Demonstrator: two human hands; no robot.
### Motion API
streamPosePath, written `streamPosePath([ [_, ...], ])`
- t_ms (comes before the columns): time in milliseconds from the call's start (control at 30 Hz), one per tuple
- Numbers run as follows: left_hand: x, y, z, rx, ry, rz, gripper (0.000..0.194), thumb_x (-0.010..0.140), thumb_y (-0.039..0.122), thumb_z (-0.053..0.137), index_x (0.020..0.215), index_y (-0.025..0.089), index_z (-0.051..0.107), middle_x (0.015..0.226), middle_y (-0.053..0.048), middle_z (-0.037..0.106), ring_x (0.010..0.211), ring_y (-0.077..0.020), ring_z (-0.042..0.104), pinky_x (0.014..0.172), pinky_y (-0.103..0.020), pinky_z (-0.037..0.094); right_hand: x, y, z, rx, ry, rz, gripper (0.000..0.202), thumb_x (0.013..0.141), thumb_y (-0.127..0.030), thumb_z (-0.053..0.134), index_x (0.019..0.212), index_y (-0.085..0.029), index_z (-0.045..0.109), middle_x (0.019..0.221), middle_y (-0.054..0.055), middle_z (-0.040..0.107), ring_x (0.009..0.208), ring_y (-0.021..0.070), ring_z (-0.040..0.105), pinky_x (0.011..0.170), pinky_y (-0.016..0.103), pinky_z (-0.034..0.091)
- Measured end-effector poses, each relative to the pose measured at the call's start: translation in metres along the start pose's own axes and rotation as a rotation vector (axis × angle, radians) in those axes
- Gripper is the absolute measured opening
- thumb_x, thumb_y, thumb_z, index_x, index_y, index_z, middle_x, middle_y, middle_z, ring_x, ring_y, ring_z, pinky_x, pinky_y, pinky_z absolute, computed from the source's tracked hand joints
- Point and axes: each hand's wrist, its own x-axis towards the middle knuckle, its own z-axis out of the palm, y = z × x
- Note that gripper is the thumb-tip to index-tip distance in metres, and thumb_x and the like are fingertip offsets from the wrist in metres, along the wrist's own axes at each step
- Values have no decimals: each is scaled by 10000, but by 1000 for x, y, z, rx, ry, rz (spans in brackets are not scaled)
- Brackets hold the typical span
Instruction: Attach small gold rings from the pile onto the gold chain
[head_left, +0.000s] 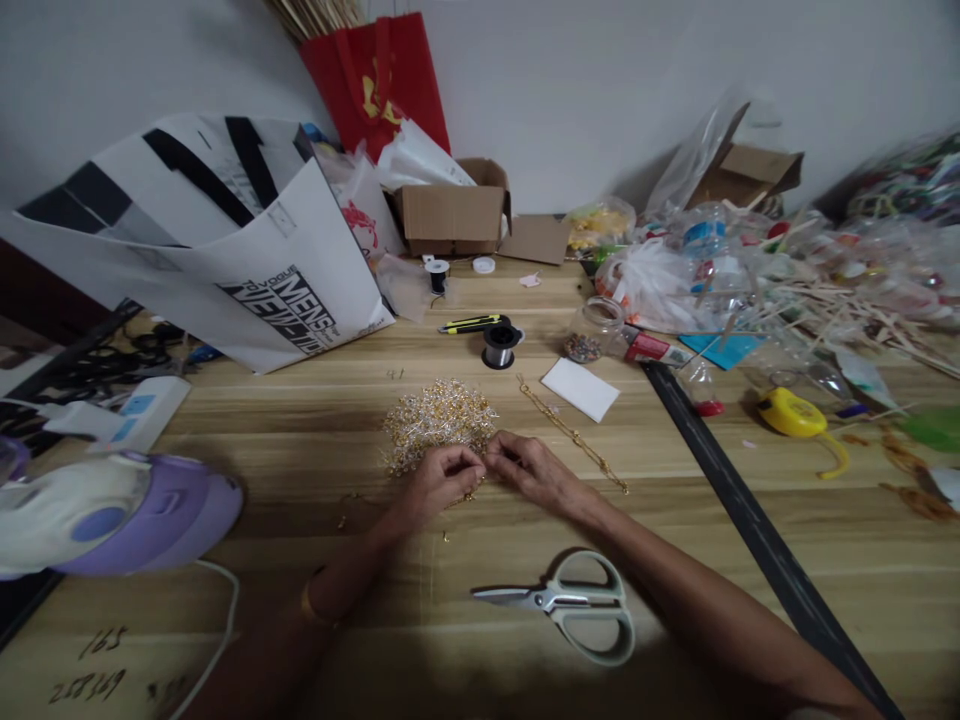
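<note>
My left hand (442,480) and my right hand (531,466) meet close together over the table, both with fingers pinched. Whatever is between the fingertips is too small to make out. Just beyond them lies a tangled heap of gold and silver beaded wire (435,418), touching or nearly touching my fingers. A short bit of gold chain (466,498) shows under my left hand. To the right of my right hand, a long gold chain (574,432) is stretched out on the wood. Scissors (559,598) with pale handles lie nearer to me, blades pointing left.
Behind the heap are a wire spool (499,346), a yellow-black utility knife (474,323), a white folded paper (580,388) and a jar of beads (592,335). A purple iron (150,515) and large paper bag (247,270) stand left. A tape measure (792,412) and clutter lie right.
</note>
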Motion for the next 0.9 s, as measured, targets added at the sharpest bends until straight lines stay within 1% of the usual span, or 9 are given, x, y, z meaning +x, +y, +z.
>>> streamPosePath([
  [167, 0, 1, 0, -39, -22, -7, 265, 721, 378, 622, 681, 125, 553, 592, 9, 523, 546, -86, 475, 533, -206, 377, 1, 0, -4, 75, -36, 57, 305, 902, -384, 417, 765, -132, 521, 623, -23, 474, 547, 82, 379, 507, 202, 282],
  [267, 0, 4, 0, -52, -20, -29, 272, 710, 386, 631, 678, 129, 547, 578, 13, 527, 534, -84, 480, 535, -209, 391, 2, -1, -10, 110, -76, 50, 311, 890, -399, 440, 772, -128, 539, 620, -29, 463, 547, 81, 371, 508, 204, 285],
  [400, 2, 5, 0, -63, 18, -57, 271, 673, 374, 665, 664, 128, 552, 549, 21, 521, 510, -81, 475, 518, -208, 398, 2, -5, -18, 101, -127, 25, 186, 832, -306, 539, 780, -130, 569, 655, -22, 491, 588, 87, 412, 543, 204, 330],
  [467, 2, 4, 0, -57, 41, -47, 263, 660, 362, 676, 649, 127, 556, 540, 24, 513, 507, -78, 466, 505, -200, 389, 1, -7, -21, 50, -129, 29, 128, 819, -244, 536, 766, -136, 580, 659, -19, 508, 593, 91, 424, 553, 205, 339],
  [533, 3, 3, 0, -39, 54, -37, 247, 659, 342, 676, 640, 125, 560, 546, 22, 515, 514, -77, 466, 507, -197, 383, 1, -8, -22, -2, -110, 41, 111, 817, -206, 518, 757, -139, 584, 655, -19, 516, 589, 92, 425, 553, 204, 336],
  [633, 2, 5, 0, -26, 51, -39, 227, 669, 321, 661, 631, 124, 556, 548, 22, 512, 513, -76, 463, 511, -199, 381, 1, -9, -23, -38, -93, 49, 102, 819, -188, 507, 783, -136, 587, 673, -14, 525, 599, 95, 433, 558, 202, 336],
  [733, 1, 7, 0, -29, 44, -52, 211, 676, 310, 646, 638, 125, 553, 553, 22, 511, 515, -80, 467, 516, -204, 385, 1, -10, -24, -69, -95, 24, 113, 829, -186, 497, 801, -133, 593, 691, -8, 532, 611, 98, 438, 563, 201, 335],
  [900, 0, 8, 0, 29, 73, 0, 171, 683, 279, 633, 649, 120, 577, 593, 5, 539, 565, -93, 486, 543, -205, 385, 0, -13, -24, -142, -78, -20, 121, 837, -185, 495, 774, -135, 585, 708, -1, 545, 629, 103, 453, 589, 209, 333],
])
